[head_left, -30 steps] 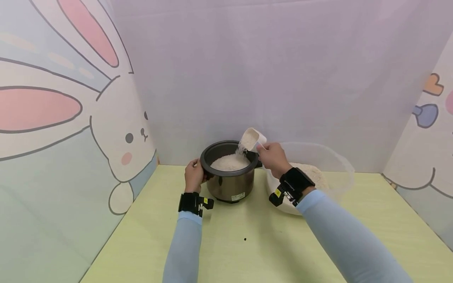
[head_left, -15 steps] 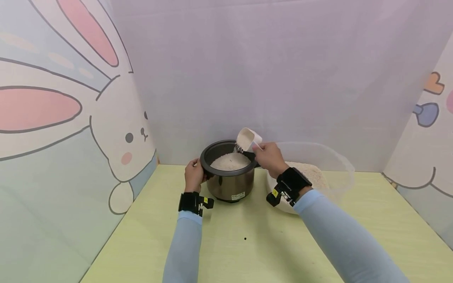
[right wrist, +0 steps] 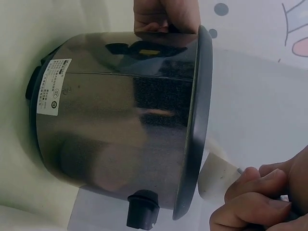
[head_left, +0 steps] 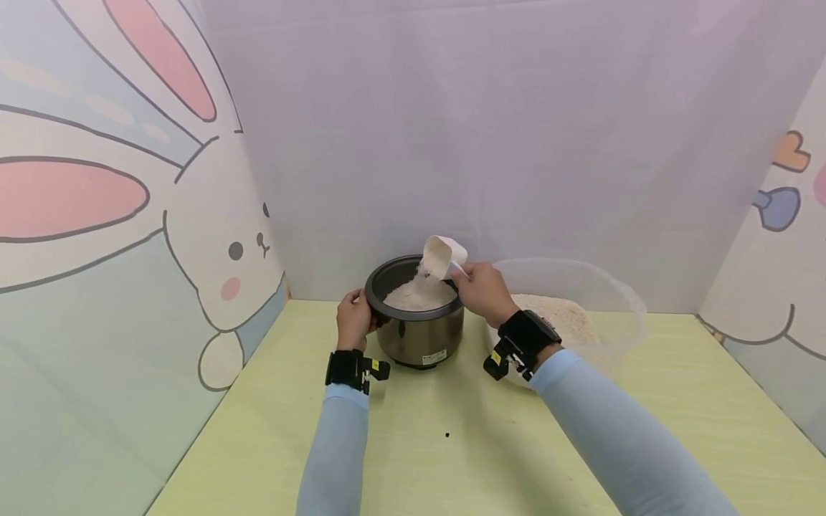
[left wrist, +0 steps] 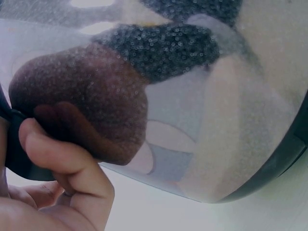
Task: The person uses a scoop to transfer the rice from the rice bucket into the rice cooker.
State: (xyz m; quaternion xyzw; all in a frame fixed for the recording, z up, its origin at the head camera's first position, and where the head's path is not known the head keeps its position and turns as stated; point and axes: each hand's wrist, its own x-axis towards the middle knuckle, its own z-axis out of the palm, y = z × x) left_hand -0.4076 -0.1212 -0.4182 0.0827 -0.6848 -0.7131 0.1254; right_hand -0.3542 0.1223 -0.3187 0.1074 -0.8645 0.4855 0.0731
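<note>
A dark metallic rice cooker (head_left: pixel 413 342) stands lidless on the table, white rice (head_left: pixel 419 295) heaped inside. At its left side my left hand (head_left: pixel 353 321) grips the black side handle (left wrist: pixel 30 166), fingers curled around it in the left wrist view. Above the right rim my right hand (head_left: pixel 488 294) holds a white measuring cup (head_left: pixel 445 256) by its thin handle. The cup is tipped left, and grains fall from it into the cooker. From the right wrist camera the cup (right wrist: pixel 216 178) appears just beyond the rim, with the cooker's other handle (right wrist: pixel 143 210) below.
Right of the cooker, partly behind my right forearm, a translucent plastic tub (head_left: pixel 635 308) contains more rice (head_left: pixel 564 319). A small black speck (head_left: pixel 447 435) lies on the pale green table (head_left: pixel 413 466). A lilac backdrop (head_left: pixel 516 143) rises behind; rabbit-printed panels (head_left: pixel 213 236) flank it.
My right hand has moved left with the measuring cup, farther over the cooker, and the cup is tipped more. Rice keeps pouring. My left hand stays on the handle.
</note>
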